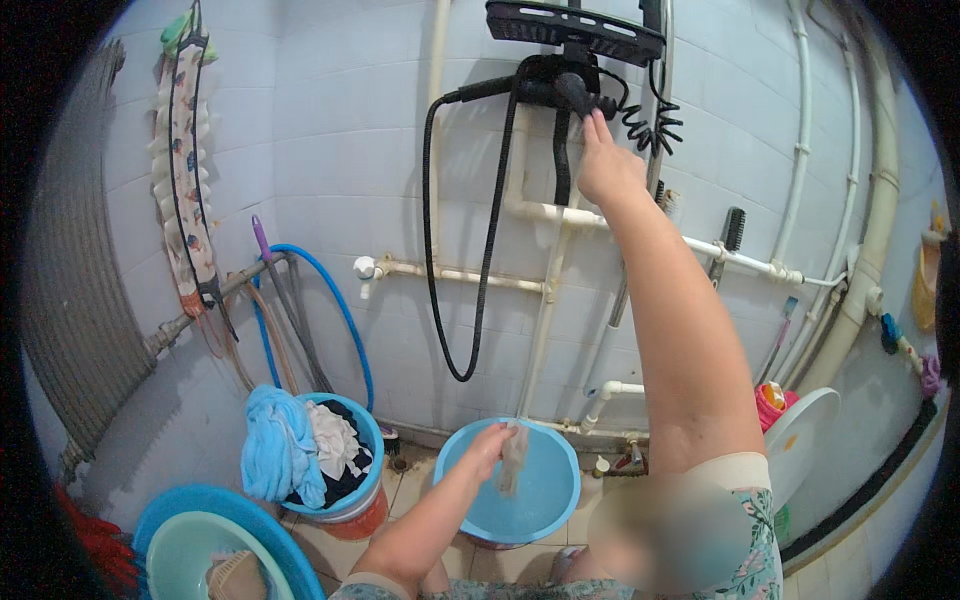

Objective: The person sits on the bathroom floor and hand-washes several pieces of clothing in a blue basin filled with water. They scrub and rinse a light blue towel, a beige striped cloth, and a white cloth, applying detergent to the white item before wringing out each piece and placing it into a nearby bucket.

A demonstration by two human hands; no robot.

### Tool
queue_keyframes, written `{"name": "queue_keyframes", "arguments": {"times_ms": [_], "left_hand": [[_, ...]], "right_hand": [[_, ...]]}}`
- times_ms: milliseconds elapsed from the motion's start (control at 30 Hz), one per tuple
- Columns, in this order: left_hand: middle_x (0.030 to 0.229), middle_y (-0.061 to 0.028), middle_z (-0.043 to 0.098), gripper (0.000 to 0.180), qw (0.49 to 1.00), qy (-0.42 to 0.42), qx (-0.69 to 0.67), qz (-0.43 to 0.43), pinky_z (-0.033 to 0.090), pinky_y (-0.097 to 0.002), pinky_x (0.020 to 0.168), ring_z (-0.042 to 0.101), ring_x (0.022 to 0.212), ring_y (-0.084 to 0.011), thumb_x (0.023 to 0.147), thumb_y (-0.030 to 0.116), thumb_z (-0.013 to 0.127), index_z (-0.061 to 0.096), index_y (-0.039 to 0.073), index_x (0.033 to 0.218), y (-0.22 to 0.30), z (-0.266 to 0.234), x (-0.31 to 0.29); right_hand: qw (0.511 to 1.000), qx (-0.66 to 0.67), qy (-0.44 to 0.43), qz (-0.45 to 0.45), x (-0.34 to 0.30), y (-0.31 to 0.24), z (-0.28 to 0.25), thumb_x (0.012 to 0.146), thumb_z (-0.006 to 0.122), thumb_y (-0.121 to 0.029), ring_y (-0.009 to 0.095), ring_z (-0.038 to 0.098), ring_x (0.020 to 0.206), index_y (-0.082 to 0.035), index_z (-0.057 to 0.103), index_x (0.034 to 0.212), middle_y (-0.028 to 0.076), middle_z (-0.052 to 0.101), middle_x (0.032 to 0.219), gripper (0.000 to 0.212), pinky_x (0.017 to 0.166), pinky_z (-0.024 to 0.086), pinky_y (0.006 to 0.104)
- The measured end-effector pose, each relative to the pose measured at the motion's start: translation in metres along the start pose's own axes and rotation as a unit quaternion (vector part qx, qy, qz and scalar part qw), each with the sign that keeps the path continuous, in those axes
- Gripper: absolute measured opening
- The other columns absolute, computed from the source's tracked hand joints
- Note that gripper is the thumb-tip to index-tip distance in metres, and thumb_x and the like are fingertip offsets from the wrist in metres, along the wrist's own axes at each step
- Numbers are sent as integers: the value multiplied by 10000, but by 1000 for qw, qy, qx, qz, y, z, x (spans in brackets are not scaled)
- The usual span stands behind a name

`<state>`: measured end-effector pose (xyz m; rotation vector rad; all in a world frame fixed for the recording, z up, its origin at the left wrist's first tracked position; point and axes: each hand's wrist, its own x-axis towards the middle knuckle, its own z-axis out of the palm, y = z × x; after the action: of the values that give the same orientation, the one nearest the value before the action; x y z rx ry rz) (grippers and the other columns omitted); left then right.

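Observation:
Over the light blue basin [452, 500] on the floor, my left hand [486, 450] is closed on a thin greyish-beige cloth [513, 462], which hangs down toward the water. The water [540, 490] in the basin looks bluish. My right arm is raised to the wall, and two outstretched fingers of my right hand [610, 168] touch the black handle [574, 94] of the shower tap. A black spout [562, 155] points down below that tap. Whether water runs from it is hard to tell against the pale pipe behind.
A bucket [352, 508] heaped with a blue towel [275, 440] and other laundry stands left of the basin. Nearer are nested tubs [165, 535]. A black shower hose [432, 250] loops below the black shelf [575, 32]. Pipes [460, 275] cross the wall.

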<state>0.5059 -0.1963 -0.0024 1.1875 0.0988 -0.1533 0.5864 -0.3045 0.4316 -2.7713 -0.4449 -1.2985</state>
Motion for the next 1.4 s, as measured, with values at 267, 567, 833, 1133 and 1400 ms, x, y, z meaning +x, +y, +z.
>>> {"name": "queue_keyframes", "arguments": {"times_ms": [267, 567, 833, 1133, 1400], "left_hand": [[926, -40, 576, 232, 999, 25, -28, -2, 440, -309, 747, 554, 850, -153, 865, 252, 498, 509, 82, 1024, -3, -11, -25], [862, -14, 552, 166, 992, -33, -124, -11, 457, -278, 702, 548, 797, -128, 877, 239, 512, 501, 96, 960, -27, 0, -21], [837, -20, 533, 154, 979, 20, -195, 60, 460, -271, 697, 533, 782, -113, 889, 219, 497, 492, 78, 949, -35, -29, -6], [880, -33, 543, 244, 983, 136, -124, 14, 448, -271, 729, 522, 807, -119, 913, 276, 454, 483, 49, 998, -54, -29, 19], [877, -24, 560, 211, 994, 42, -80, 57, 429, -252, 732, 526, 795, -104, 899, 260, 479, 512, 62, 966, -24, -39, 9]], "right_hand": [[940, 334, 22, -72, -103, -5, 83, 771, 504, -129, 304, 492, 1086, -84, 288, 1326, 127, 384, 1319, 598, 879, 418, 391], [528, 708, -412, 224, -422, -1, 281, 911, 389, -423, 205, 414, 1159, -16, 399, 1262, 101, 449, 1255, 537, 1002, 279, 325], [504, 690, -492, 169, -433, 8, 290, 864, 514, -402, 123, 480, 871, -68, 550, 983, 4, 544, 928, 356, 807, 374, 282], [538, 734, -333, 247, -420, -22, 269, 842, 580, -282, 57, 447, 694, -108, 525, 816, -25, 523, 747, 184, 627, 382, 221], [443, 758, -354, 323, -396, 17, 270, 860, 550, -274, 61, 471, 711, -108, 516, 849, -34, 524, 766, 170, 658, 384, 213]]}}
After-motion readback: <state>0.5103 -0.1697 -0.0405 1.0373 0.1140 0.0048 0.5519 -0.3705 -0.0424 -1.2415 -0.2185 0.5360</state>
